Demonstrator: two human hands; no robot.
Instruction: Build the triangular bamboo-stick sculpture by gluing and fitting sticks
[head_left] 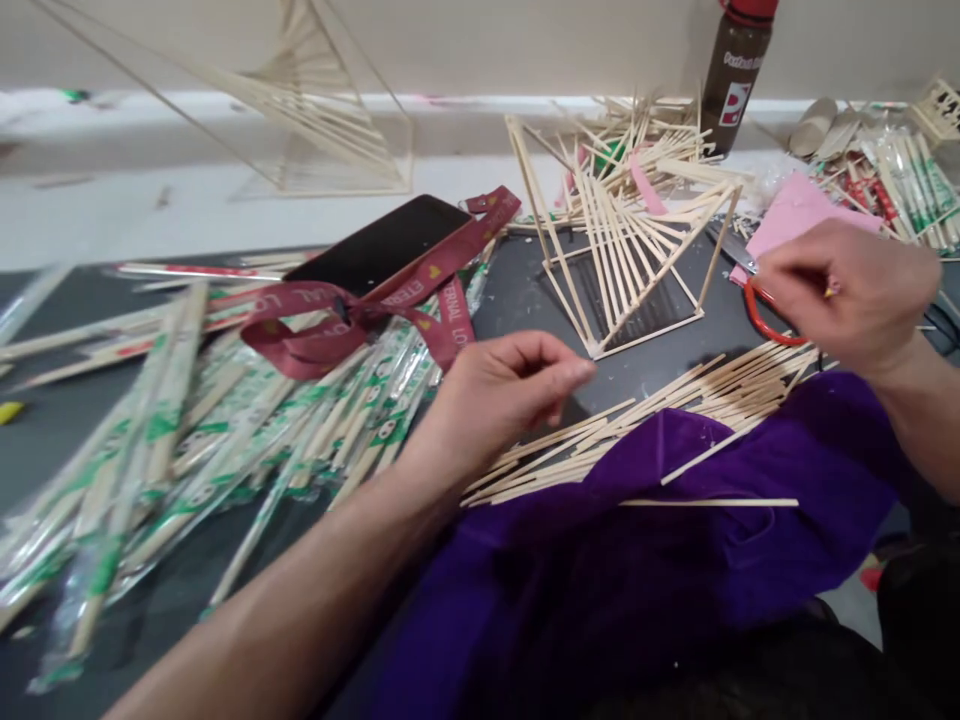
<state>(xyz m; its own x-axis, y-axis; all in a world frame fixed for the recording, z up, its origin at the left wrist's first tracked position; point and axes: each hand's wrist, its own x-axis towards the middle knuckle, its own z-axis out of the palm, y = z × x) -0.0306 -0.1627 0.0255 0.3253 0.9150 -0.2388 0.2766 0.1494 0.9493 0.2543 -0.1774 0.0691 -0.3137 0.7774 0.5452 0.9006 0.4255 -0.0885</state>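
My left hand point(517, 388) hovers just in front of a small frame of glued wooden sticks point(626, 270), thumb and fingertips pinched together. Whatever may be between them is too small to make out. At the right, my right hand point(855, 290) is curled closed above the red-orange handle of scissors point(761, 322); a small yellowish tip pokes out by its fingers, its kind unclear. Bare thin sticks point(637, 425) lie between my hands, some of them on a purple cloth point(750, 560) over my lap and the table edge.
Wrapped chopsticks point(247, 440) spread over the left side under a phone point(382, 240) with a pink lanyard point(457, 260). A larger stick structure point(322, 120) stands behind. At the back are a dark bottle point(735, 85), a loose stick pile point(637, 130) and pink paper point(806, 215).
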